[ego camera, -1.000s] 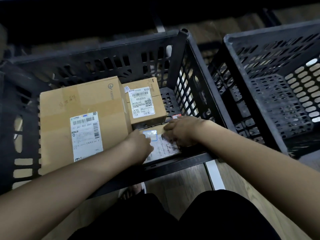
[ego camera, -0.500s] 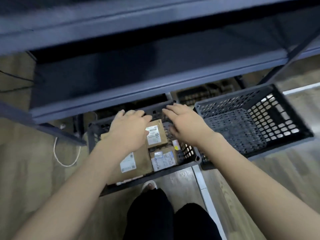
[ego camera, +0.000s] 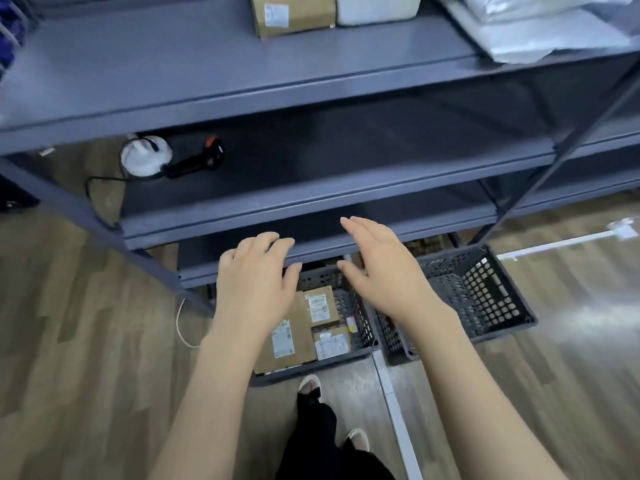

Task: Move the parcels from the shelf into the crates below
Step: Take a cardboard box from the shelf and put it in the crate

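My left hand (ego camera: 256,282) and my right hand (ego camera: 377,268) hover open and empty, palms down, in front of the lower shelf edge, well above the crates. The left dark crate (ego camera: 360,327) on the floor holds three cardboard parcels: a large one (ego camera: 294,337), a small one (ego camera: 320,308) behind, another small one (ego camera: 332,344) in front. The right dark crate (ego camera: 485,299) has nothing in it. On the top shelf (ego camera: 207,71) stand a cardboard parcel (ego camera: 292,12), a white box (ego camera: 377,6) and grey poly-bag parcels (ego camera: 540,26).
A grey metal shelving unit fills the upper view. On the middle shelf (ego camera: 346,181) lie a black barcode scanner (ego camera: 197,159) and a white round object (ego camera: 145,157) with a cable. My legs and feet (ego camera: 311,386) stand on the wooden floor beside a white floor strip (ego camera: 391,393).
Both hands let go of the small parcel in the left crate and rose out of it. The view lifted from inside the crate up to the shelves.
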`<state>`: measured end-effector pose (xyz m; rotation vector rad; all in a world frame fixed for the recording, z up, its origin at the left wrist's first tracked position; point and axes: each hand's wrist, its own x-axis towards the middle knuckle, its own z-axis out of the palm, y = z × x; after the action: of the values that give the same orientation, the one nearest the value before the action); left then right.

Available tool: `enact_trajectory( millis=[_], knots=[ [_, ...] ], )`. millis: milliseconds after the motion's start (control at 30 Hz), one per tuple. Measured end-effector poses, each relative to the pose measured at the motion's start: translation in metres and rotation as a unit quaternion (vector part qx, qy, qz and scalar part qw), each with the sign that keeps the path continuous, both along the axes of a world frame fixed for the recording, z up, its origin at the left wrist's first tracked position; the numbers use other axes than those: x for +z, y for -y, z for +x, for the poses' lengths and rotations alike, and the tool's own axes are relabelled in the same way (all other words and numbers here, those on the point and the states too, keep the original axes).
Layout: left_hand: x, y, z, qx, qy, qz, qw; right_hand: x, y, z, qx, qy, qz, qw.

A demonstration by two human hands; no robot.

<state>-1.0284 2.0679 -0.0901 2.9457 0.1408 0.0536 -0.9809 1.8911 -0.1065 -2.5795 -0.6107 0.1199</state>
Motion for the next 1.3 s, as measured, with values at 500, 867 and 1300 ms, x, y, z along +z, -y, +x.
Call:
enact_trajectory(
  millis=[500,867,1300],
  knots=[
    [0.078,-0.006,0.037,0.008,0.058,0.025,0.998,0.091,0.01,0.05,0.018,0.071,0.006,0.997],
    [0.093,-0.042,0.156,0.007,0.063,-0.002,0.998,0.109,-0.019,0.174,0.015,0.092,-0.05,0.994],
    [0.141,-0.093,0.359,0.012,0.088,-0.025,0.996,0.166,-0.087,0.357,0.063,0.228,-0.169,0.957]
  ],
)
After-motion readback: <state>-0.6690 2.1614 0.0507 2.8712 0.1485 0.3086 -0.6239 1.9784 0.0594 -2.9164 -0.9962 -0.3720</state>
